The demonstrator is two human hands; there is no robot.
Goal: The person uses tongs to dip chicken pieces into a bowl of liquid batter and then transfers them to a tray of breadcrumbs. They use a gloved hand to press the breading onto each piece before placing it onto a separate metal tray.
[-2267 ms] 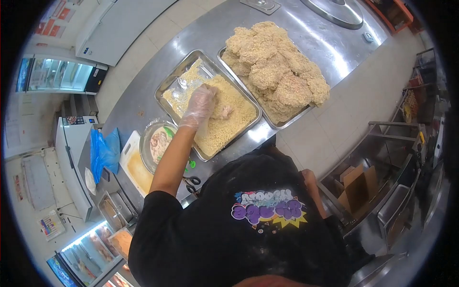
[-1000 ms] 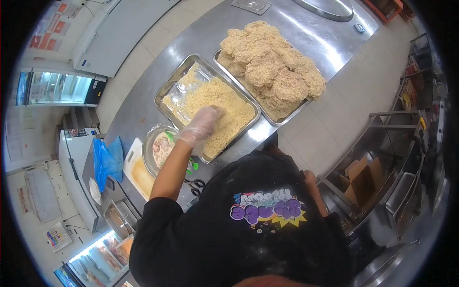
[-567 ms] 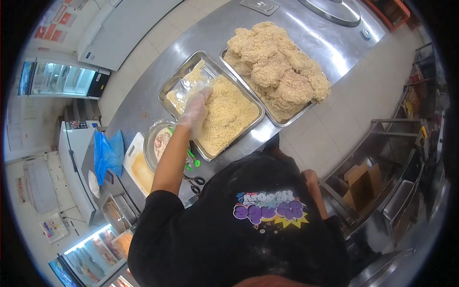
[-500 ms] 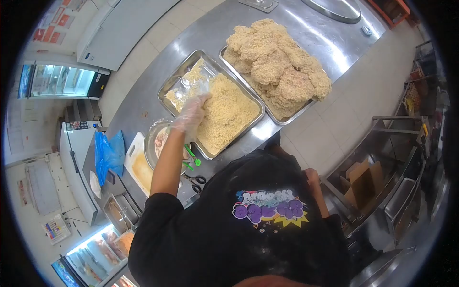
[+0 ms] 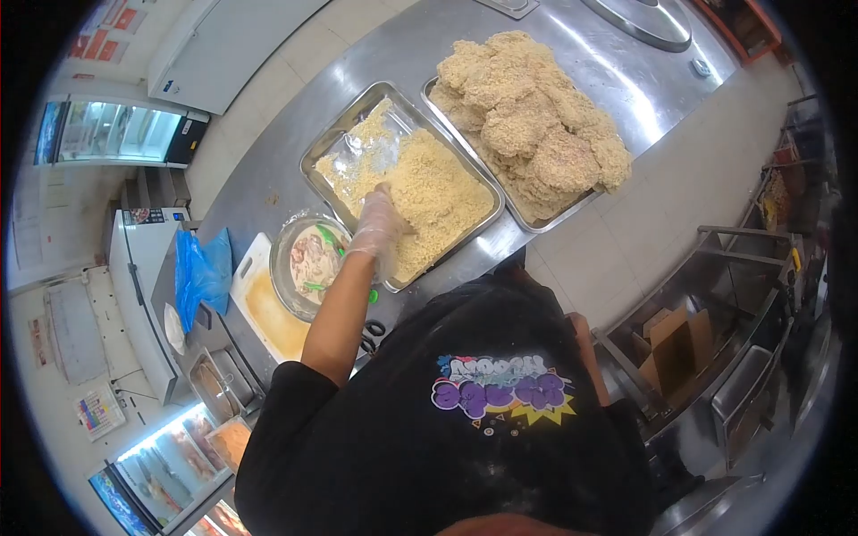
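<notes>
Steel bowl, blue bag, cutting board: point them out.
Steel bowl (image 5: pixel 280 271), head view, on its wall.
Blue bag (image 5: pixel 207 272), head view, on its middle.
Cutting board (image 5: pixel 273 317), head view, on its stained face.

Round lid (image 5: pixel 648 20), partly out of frame

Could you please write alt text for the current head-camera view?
A gloved left hand reaches into crumbs in a metal tray, between a bowl of battered raw meat and a second tray heaped with crumb-coated pieces on a steel table.
</notes>
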